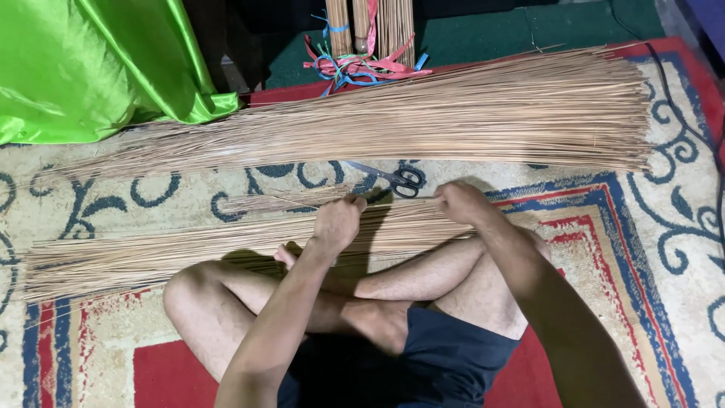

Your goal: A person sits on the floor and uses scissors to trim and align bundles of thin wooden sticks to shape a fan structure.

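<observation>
A person sits cross-legged on a patterned carpet (664, 249) of cream, blue and red, seen from above through a head-worn camera. Bare knees and dark shorts fill the lower middle of the view.

Both hands rest on a small bundle of thin tan sticks (151, 257) that lies across the carpet just in front of the shins, its long end running off to the left. The left hand (337, 223) is curled into a loose fist, fingers together, gripping the sticks near their right-hand end. The right hand (461, 202) sits just beside it to the right, fingers bent and closed around the very end of the same bundle.

Just beyond the hands, a pair of scissors (396, 180) with black handles lies flat on the carpet, blades pointing left, close to but apart from the fingers. A few loose sticks lie near the scissors.

Farther away, a much larger heap of tan sticks (423, 121) stretches almost the whole width of the view. Behind it, tangled strips of red and blue plastic ribbon (362, 66) sit at the foot of some upright stick bundles (374, 26). A shiny bright green cloth (91, 64) fills the top left corner
</observation>
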